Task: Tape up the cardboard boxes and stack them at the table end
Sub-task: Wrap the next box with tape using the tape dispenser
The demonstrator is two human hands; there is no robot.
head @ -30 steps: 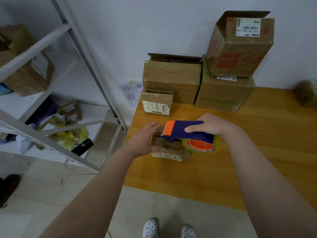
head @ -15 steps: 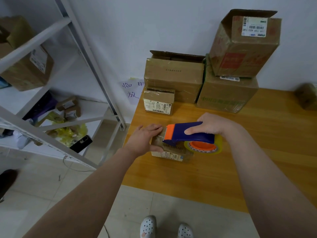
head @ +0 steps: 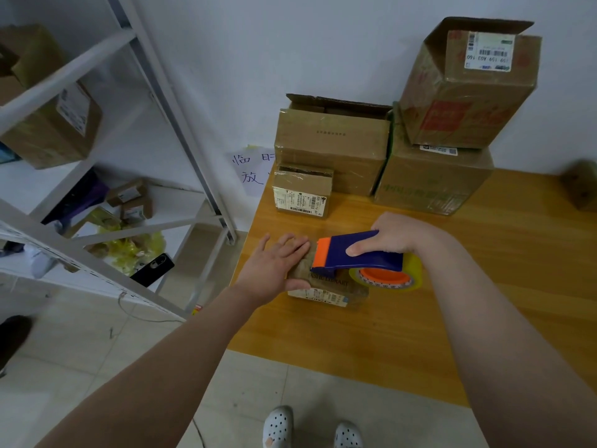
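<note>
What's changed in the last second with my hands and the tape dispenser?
The left hand came down flat onto the left end of the small box, pressing it to the table. The right hand kept gripping the tape dispenser on the box top; box and stacked boxes stayed put.

Left hand [head: 274,270] flat, palm down, fingers straight, right hand [head: 397,234] curled in a grip, both forearms outstretched

Small box [head: 328,288] on table [head: 484,279] near left edge. Left hand [head: 274,266] on its left end. Tape dispenser [head: 358,253] atop it, gripped by right hand [head: 397,232]. Box stack [head: 429,182] behind, at wall. Shelf rack [head: 181,130] left of table.
</note>
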